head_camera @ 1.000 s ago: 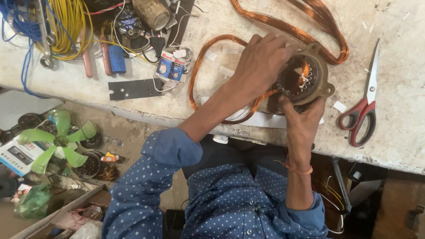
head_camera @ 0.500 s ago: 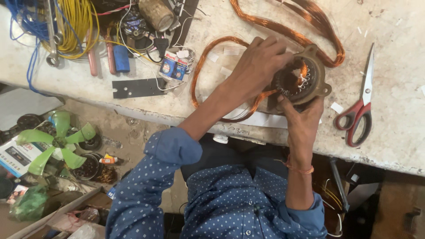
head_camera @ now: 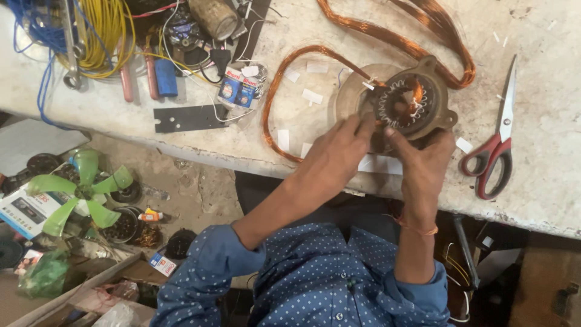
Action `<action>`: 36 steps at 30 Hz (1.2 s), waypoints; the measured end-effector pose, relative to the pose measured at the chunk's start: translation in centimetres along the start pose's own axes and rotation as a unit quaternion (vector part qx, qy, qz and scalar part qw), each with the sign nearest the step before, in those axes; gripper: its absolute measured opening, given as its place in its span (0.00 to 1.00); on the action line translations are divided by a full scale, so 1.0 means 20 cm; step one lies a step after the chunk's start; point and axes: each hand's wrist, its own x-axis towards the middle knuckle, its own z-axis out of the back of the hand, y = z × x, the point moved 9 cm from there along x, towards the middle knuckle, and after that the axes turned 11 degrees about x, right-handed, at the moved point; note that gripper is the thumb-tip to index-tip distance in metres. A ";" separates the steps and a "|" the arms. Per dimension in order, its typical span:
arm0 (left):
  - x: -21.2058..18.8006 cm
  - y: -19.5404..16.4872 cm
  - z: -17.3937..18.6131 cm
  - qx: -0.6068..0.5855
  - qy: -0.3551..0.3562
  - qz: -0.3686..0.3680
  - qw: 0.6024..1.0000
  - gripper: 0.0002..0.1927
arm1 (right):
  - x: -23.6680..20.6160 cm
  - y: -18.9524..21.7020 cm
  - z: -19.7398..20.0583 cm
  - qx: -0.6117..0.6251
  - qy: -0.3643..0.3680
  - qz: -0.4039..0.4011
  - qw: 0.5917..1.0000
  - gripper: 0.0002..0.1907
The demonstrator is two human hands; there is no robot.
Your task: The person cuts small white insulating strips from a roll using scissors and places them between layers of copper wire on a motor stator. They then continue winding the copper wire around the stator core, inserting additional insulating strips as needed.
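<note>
Your left hand (head_camera: 339, 154) sits at the seven o'clock rim of the round motor stator (head_camera: 407, 108), fingers curled and pinched in against its near edge. Your right hand (head_camera: 426, 162) holds it from five o'clock, thumb up on the rim and fingers wrapped under the housing. Both grips are closed on the stator. It lies flat on the table (head_camera: 544, 181), close to the front edge; your wrists hang out over that edge.

Copper winding shows inside the ring, with white ties across it. A loose copper wire loop (head_camera: 272, 97) runs from the stator's eleven o'clock out to nine o'clock and curves back toward the front edge, passing just beside your left knuckles. A thicker copper coil (head_camera: 436, 24) arcs from twelve o'clock round to two o'clock, touching the housing's far side.

Red-handled scissors (head_camera: 493, 151) lie at three o'clock, blades pointing away from you, apart from your right hand with bare table between. Small white paper slips (head_camera: 311, 95) are scattered at ten o'clock inside the loop.

Farther out at ten o'clock, a black flat strip (head_camera: 184, 118) lies near the front edge, with a small printed tape roll (head_camera: 241, 88) beyond it, then yellow wire (head_camera: 103, 30) and blue wire (head_camera: 36, 30) bundled at the far corner. Below the table, at eight o'clock on the floor, sits a green fan blade (head_camera: 82, 191).
</note>
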 end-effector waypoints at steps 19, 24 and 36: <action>-0.07 0.13 0.09 -0.014 0.149 0.014 0.989 0.16 | -0.04 0.06 0.04 0.016 0.058 -0.041 0.997 0.36; -0.09 0.14 0.16 -0.013 0.171 -0.035 0.985 0.16 | -0.08 0.21 0.09 -0.138 0.029 0.071 0.988 0.36; 0.02 0.17 -0.10 -0.777 0.077 0.266 0.566 0.14 | -0.30 0.08 -0.23 -0.017 0.090 0.075 0.993 0.26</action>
